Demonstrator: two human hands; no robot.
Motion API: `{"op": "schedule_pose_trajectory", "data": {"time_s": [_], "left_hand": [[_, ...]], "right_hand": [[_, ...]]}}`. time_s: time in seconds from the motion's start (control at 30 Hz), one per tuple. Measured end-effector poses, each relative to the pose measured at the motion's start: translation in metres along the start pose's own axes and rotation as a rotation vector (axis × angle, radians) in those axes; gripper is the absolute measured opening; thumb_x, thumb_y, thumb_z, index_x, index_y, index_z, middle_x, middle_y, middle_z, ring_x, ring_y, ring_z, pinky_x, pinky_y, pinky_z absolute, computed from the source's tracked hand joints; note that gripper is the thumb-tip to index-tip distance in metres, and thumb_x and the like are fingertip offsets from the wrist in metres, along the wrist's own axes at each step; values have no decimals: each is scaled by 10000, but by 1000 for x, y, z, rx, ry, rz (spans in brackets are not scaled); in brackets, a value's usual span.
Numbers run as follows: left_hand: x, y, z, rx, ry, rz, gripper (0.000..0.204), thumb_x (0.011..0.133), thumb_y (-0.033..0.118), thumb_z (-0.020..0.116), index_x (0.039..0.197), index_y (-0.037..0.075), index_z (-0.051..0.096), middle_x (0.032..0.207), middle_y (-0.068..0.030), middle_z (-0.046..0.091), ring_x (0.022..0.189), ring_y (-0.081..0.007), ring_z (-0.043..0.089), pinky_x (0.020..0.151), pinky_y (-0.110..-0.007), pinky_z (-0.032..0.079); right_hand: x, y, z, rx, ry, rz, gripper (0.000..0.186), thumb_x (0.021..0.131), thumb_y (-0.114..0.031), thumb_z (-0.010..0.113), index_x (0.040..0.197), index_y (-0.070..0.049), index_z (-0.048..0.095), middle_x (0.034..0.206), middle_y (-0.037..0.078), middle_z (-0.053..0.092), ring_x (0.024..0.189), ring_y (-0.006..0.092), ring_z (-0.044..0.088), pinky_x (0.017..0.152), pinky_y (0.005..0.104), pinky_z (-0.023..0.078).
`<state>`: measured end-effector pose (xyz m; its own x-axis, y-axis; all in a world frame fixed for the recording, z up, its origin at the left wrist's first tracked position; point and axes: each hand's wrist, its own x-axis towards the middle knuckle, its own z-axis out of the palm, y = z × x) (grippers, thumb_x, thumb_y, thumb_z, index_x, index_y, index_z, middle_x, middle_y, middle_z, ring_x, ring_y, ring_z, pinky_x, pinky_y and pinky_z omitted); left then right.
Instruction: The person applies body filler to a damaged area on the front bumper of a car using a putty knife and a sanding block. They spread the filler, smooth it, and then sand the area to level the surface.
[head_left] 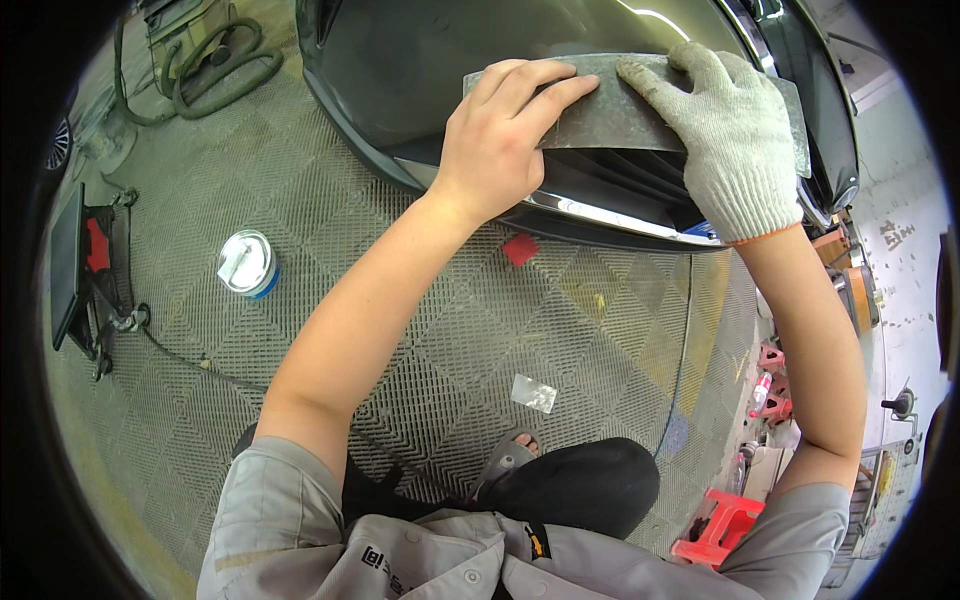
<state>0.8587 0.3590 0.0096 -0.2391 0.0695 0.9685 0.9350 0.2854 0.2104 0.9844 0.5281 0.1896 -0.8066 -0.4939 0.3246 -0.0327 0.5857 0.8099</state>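
A long, thin grey sheet (615,118) with a smudged surface is held across the front of a dark car (420,85), above its grille and chrome strip. My bare left hand (500,140) grips the sheet's left part, with fingers lying over its face; the thumb is hidden. On the right part, my right hand (740,150) wears a whitish knitted glove with an orange cuff edge. Its fingers reach over the sheet's upper edge. Whether the sheet touches the car behind it, I cannot tell.
On the grated floor stands a round can (247,264) with a shiny lid. A red square (520,249) and a pale rectangular piece (534,394) lie below my arms. A red stool (722,527) is at lower right, a screen (70,265) at left, a coiled hose (225,85) behind.
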Motion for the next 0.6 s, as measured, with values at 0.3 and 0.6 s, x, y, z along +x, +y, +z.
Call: {"op": "schedule_pose_trajectory", "data": {"time_s": [0.3,0.6], "left_hand": [[-29,16,40,105,154,-15,616,797,-26,708,1351,210,836,1367,22,750,1209,-239,707,1128,-431,611],[-55,43,66,73,176,-19,626,826,-54,674,1392,166,825,1422,-34,731,1305,-284,680,1187,-468,563]], "right_hand": [[-30,3,31,-22,184,-78,687,895,-55,718,1514,-349,761,1399,70,658,1231,316,679,1075,493,570],[-59,0,42,13,195,-112,623,897,-182,729,1495,-350,767,1381,53,639,1261,272,662,1115,518,552]]}}
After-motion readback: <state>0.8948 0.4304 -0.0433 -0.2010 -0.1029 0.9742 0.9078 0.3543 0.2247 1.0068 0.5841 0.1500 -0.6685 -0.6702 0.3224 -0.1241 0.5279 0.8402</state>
